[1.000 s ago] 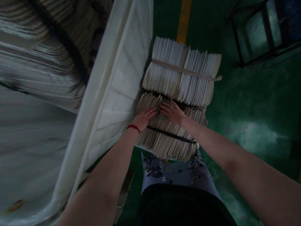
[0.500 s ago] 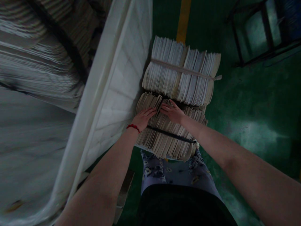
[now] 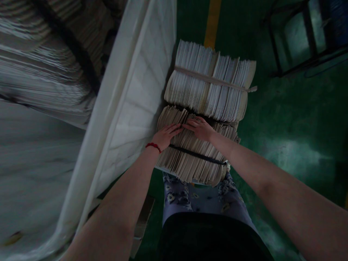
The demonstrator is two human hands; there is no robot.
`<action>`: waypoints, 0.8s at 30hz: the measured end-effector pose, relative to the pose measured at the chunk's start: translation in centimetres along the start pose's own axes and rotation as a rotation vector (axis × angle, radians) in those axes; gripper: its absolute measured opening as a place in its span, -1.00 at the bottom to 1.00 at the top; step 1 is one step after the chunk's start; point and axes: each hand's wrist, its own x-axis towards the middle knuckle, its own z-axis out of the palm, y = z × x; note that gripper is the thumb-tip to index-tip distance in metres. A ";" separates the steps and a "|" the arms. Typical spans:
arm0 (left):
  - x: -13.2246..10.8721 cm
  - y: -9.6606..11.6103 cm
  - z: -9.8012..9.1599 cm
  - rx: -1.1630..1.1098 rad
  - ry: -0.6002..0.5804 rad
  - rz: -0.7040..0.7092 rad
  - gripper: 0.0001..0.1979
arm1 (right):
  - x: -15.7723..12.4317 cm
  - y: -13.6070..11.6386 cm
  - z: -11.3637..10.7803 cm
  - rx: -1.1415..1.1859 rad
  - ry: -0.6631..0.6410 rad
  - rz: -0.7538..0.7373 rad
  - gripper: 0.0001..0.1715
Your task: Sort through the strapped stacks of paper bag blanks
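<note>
A near bundle of tan paper sheets [image 3: 190, 159] stands on edge, bound by a black band [image 3: 198, 155]. My left hand [image 3: 165, 135] rests on its top edges with fingers stretched out flat. My right hand [image 3: 199, 127] lies beside it, fingers extended and touching the sheet edges, fingertips close to the left hand's. A red cord circles my left wrist. Behind it sits a second, whiter bundle [image 3: 209, 85] tied with a pale strap [image 3: 214, 80].
A white quilted pad [image 3: 136, 98] leans along the left of the bundles. Stacked sheets [image 3: 40, 72] lie at far left. The floor [image 3: 285, 119] is green with a yellow line [image 3: 213, 21]. A dark metal frame [image 3: 296, 40] stands at top right. My patterned trousers show below.
Both hands stay on the near bundle; the fingertips have shifted slightly closer together. The view has barely moved.
</note>
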 end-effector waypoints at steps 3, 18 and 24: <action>0.0 0.0 0.0 -0.010 -0.001 0.003 -0.23 | -0.1 0.1 0.2 0.006 0.006 0.000 -0.32; 0.0 0.0 -0.1 -0.110 0.014 -0.024 -0.31 | 0.7 -0.4 0.7 0.118 0.050 -0.027 -0.35; 0.0 -0.3 0.1 -0.121 0.014 -0.027 -0.32 | 0.4 0.2 1.2 0.116 0.042 -0.057 -0.13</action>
